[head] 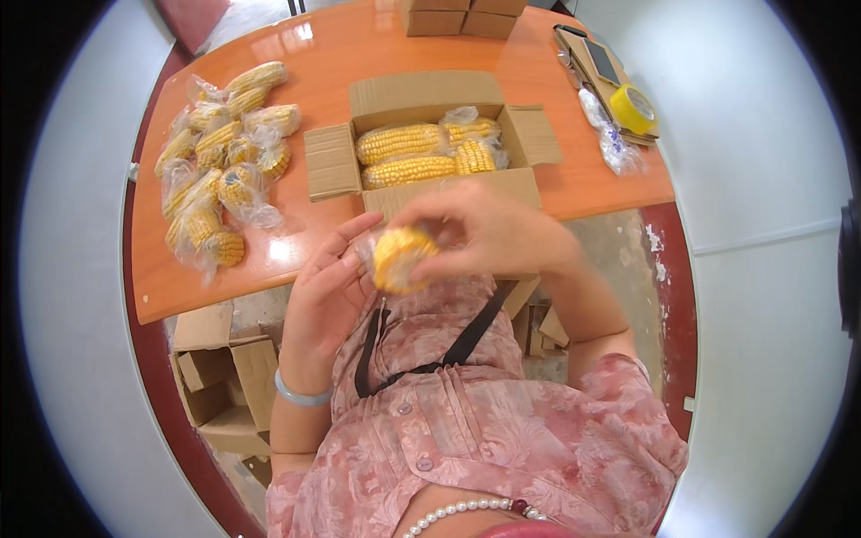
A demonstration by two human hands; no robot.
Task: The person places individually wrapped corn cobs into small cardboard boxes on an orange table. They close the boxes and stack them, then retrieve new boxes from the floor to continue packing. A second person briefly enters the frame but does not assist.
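Note:
A short yellow corn cob piece in clear plastic film is held up by my right hand, just in front of the cardboard box. Motion blurs the cob and my right fingers. My left hand is beside it with the palm turned up and the thumb by the loose film; whether it grips the film is unclear. The open cardboard box holds several bagged corn cobs laid side by side. At the left of the table lies a pile of corn cobs in clear bags.
The orange wooden table carries stacked cardboard boxes at its far edge. On its right are a roll of yellow tape, a phone, flat cardboard and plastic bags. An open cardboard carton stands on the floor at left.

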